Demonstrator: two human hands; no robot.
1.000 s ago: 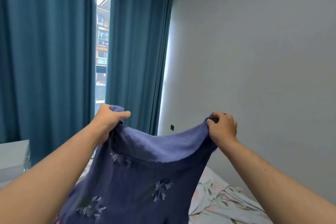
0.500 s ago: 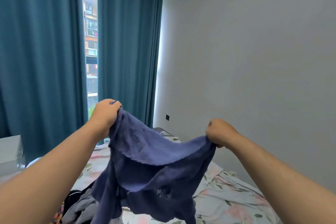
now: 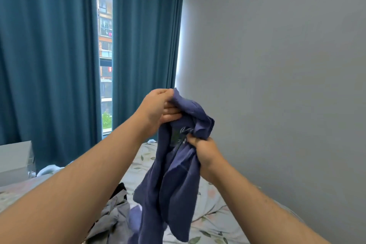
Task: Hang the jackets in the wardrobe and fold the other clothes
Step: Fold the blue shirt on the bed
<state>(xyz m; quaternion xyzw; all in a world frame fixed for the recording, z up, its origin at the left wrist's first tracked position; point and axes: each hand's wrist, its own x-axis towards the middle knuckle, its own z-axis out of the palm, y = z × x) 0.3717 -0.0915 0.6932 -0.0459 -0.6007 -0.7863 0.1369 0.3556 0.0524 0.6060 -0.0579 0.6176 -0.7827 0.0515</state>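
Left hand [image 3: 156, 109] up high, grip pinching the top edge of the blue garment [image 3: 174, 184]. Just right and lower, the right hand [image 3: 206, 152] has its grip clenched on a bunched fold, and the cloth dangles below both over the bed [image 3: 210, 214].

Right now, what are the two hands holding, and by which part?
Both hold the purple garment: the left hand pinches its top end, the right hand grips bunched cloth just below.
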